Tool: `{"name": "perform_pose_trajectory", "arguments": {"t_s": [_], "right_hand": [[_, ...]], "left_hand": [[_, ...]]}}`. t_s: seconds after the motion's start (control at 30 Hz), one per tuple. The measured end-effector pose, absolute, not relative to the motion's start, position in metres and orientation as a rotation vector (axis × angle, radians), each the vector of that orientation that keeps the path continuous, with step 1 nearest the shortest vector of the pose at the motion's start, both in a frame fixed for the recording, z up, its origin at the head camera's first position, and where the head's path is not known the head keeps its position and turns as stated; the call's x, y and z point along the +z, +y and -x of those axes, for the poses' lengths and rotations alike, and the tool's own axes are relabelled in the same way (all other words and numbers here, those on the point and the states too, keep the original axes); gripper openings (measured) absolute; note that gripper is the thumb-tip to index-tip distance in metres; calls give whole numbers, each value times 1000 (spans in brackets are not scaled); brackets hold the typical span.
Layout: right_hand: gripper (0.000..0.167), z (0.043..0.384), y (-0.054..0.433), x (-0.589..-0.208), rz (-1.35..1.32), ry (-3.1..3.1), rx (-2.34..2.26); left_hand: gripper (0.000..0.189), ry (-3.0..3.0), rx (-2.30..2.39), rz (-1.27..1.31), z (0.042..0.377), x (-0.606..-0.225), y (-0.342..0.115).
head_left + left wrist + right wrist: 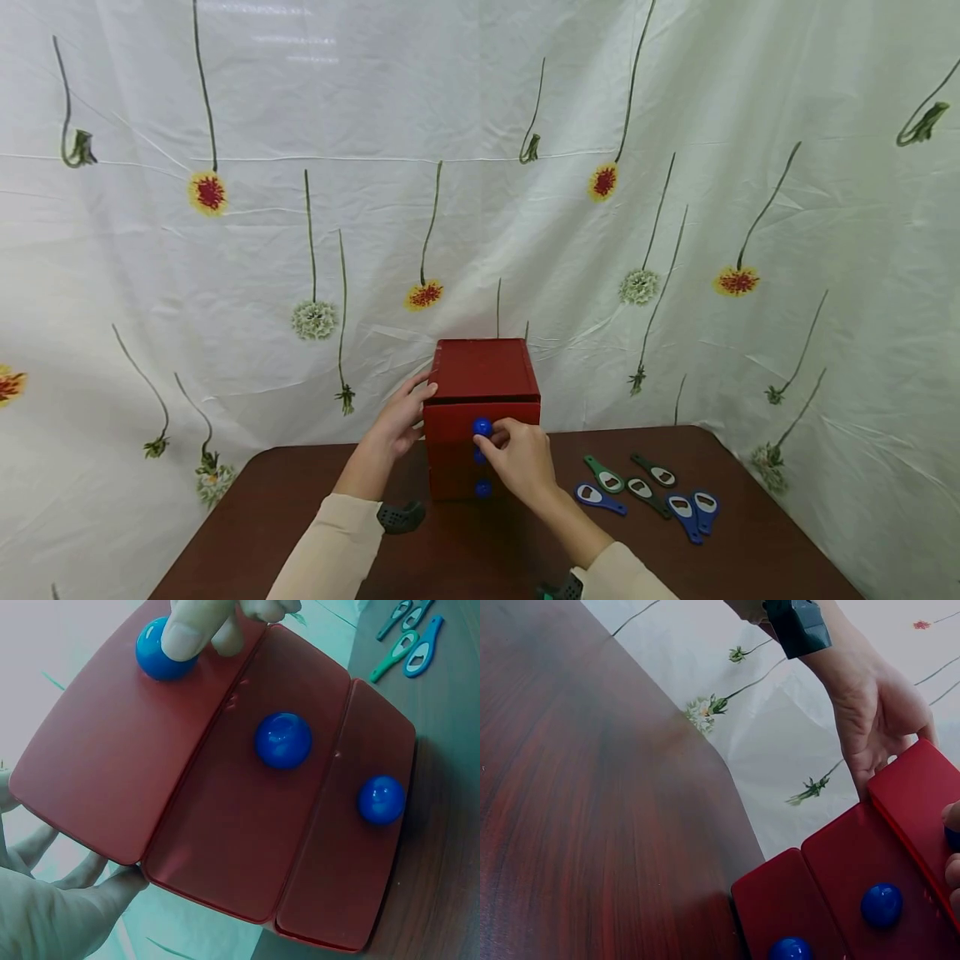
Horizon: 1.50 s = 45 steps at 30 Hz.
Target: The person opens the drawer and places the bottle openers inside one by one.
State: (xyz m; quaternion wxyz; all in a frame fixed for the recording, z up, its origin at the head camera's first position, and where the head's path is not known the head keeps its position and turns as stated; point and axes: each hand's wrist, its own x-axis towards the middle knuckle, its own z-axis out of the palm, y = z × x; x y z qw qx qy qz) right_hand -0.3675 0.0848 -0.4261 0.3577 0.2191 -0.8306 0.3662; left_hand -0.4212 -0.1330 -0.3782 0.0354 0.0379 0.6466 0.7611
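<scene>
A red box with three drawers (483, 367) stands on the table, each drawer front bearing a round blue knob. My right hand (521, 458) pinches the top knob (482, 427) between thumb and fingers. The top drawer (105, 750) sticks out slightly past the fronts below it. Against the box's left side rests my left hand (397, 421), its fingers extended along the wall near the upper edge. The middle knob (283, 740) and bottom knob (381, 800) are untouched, their drawers flush. What lies inside the drawers is hidden.
Several bottle openers lie on the dark brown table (315, 517) right of the box, among them a green one (604, 475) and a blue one (600, 498). A white flowered cloth (375, 208) hangs behind the table.
</scene>
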Motion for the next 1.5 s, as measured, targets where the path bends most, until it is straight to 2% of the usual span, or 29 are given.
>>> {"name": "perform_pose_trajectory", "arguments": {"t_s": [1.0,1.5], "right_hand": [[29,387,86,-418,-497,-2249,937],[29,384,85,-421,-459,-2271,939]], "left_hand": [[57,1971,2347,-121,423,-378,-133],[56,1958,2354,-125,422,-378,-133]]}}
